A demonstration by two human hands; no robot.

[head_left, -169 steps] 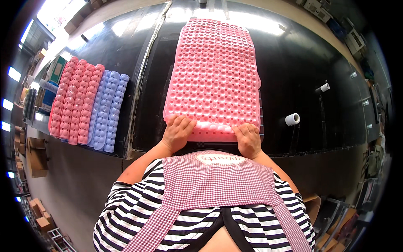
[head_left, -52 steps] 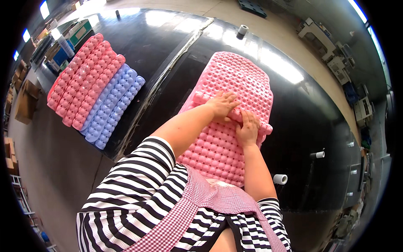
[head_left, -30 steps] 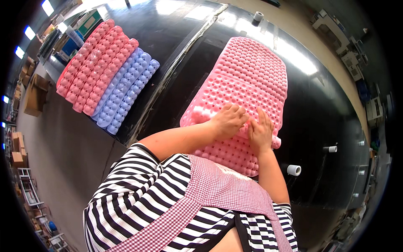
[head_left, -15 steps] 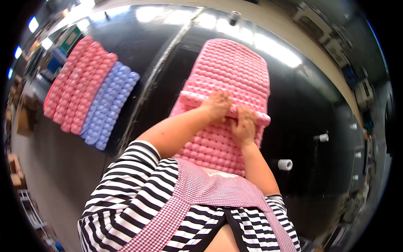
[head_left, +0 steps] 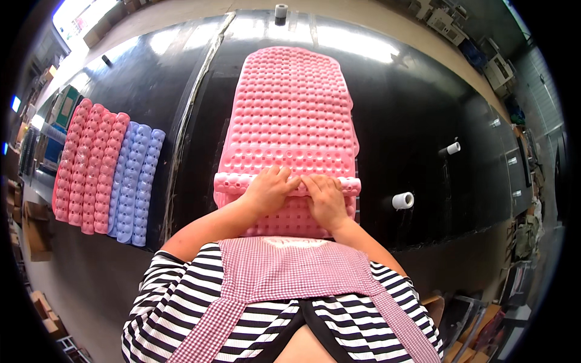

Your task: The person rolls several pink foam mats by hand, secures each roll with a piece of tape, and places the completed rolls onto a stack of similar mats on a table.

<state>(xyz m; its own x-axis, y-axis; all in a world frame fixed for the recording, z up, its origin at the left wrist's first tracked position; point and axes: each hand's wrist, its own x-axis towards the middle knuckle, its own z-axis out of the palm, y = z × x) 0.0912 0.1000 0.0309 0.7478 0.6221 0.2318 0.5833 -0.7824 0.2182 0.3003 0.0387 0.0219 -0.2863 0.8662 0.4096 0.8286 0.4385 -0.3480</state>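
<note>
A pink bubble-textured mat (head_left: 290, 109) lies lengthwise before me on the black table, with at least one more pink mat layer (head_left: 278, 224) under it. Its near end is curled into a narrow roll (head_left: 227, 182) running across from side to side. My left hand (head_left: 271, 189) is closed over the roll left of its middle, fingers curled on top. Close beside it, nearly touching, my right hand (head_left: 325, 199) grips the same roll. The thumbs and the underside of the roll are mostly hidden.
Rolled pink mats (head_left: 91, 169) and rolled blue mats (head_left: 136, 181) lie side by side at the left on the black table (head_left: 411, 133). White tape rolls (head_left: 402, 201) stand at the right, another roll (head_left: 281, 11) at the far edge. A pale seam (head_left: 192, 103) crosses the table.
The view has turned and shifted. The roll now lies nearer my body and straighter across, with more flat mat showing beyond it. Both hands remain on it, drawn closer together.
</note>
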